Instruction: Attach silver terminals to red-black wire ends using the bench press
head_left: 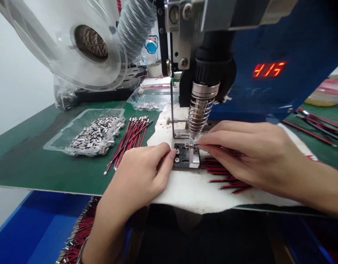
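Note:
My right hand (248, 154) pinches a thin wire piece with a metal tip (191, 146) and holds it on the small metal fixture (186, 156) under the coiled nozzle (200, 110) of the heat tool. My left hand (142, 174) rests curled on the white cloth (196, 194), its fingertips touching the fixture's left side; nothing shows inside it. Several red and black wires (226, 176) lie under my right hand.
A clear bag of small metal sleeves (95, 134) and a bundle of red wires (130, 137) lie on the green mat (25, 154). A big clear reel (75, 40) hangs top left. A red display (268, 69) glows on the blue machine. More wires (317, 124) lie far right.

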Available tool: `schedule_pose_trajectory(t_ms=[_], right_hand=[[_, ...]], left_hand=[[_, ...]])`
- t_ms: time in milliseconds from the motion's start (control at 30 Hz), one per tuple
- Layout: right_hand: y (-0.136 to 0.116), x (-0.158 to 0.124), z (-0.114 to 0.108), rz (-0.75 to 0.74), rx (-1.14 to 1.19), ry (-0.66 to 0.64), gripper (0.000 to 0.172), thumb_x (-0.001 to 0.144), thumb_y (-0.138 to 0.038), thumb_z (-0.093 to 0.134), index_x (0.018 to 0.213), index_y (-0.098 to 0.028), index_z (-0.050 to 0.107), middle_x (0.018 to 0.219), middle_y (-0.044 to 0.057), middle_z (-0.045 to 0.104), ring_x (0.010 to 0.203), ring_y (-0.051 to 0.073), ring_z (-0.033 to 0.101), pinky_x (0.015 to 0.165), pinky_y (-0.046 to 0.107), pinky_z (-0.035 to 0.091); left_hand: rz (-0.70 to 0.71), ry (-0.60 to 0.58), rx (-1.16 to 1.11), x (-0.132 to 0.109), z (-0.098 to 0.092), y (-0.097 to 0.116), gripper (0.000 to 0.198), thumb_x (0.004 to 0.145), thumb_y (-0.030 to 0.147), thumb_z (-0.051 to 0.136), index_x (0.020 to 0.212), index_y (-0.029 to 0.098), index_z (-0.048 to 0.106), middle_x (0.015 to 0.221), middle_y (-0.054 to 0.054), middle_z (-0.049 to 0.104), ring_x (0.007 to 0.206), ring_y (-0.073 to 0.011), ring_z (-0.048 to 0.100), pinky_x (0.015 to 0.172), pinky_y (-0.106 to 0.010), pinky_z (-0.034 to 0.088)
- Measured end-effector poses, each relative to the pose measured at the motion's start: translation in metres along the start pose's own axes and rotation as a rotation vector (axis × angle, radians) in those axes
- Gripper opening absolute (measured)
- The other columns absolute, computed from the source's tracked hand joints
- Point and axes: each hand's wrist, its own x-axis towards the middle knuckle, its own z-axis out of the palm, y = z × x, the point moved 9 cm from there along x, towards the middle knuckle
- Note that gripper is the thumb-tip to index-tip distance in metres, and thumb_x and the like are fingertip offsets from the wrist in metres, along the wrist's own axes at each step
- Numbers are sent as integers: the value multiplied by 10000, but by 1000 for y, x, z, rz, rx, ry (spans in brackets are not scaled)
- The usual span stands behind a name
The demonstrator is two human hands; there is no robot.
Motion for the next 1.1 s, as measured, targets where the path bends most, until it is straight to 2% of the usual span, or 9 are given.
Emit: schedule_pose_trajectory(t_ms=[167, 367, 500, 1100], right_hand=[[-11, -1, -7, -74, -55, 49, 151, 1012, -126, 591, 972, -159, 733, 932, 54, 776, 748, 128, 703, 649, 241, 536], [-21, -5, -17, -112, -136, 124, 109, 973, -130, 675, 995, -210, 747, 938, -9, 775, 788, 97, 698, 750, 196, 549], [-24, -4, -21, -114, -183, 142, 108, 991, -162, 660, 1001, -240, 733, 968, -31, 786, 814, 103, 700, 722, 206, 555], [-27, -4, -24, -128, -192, 161, 113, 986, -141, 661, 1012, -226, 731, 956, -41, 778, 819, 77, 696, 673, 185, 512]], left_hand=[[-8, -4, -4, -1, 0, -2, 336, 1007, 293, 492, 688, 195, 450, 569, 50, 431, 517, -100, 426, 571, -294, 266], [-1, -12, -1, 1, -1, 0, 313, 991, 280, 477, 691, 195, 454, 570, 46, 446, 516, -103, 432, 571, -296, 260], [-5, -17, 0, 1, -1, 0, 311, 993, 289, 476, 697, 193, 473, 570, 45, 446, 521, -104, 439, 574, -293, 264], [-5, -11, 9, 1, 0, -1, 307, 993, 294, 484, 703, 192, 490, 575, 47, 454, 528, -101, 445, 575, -285, 275]])
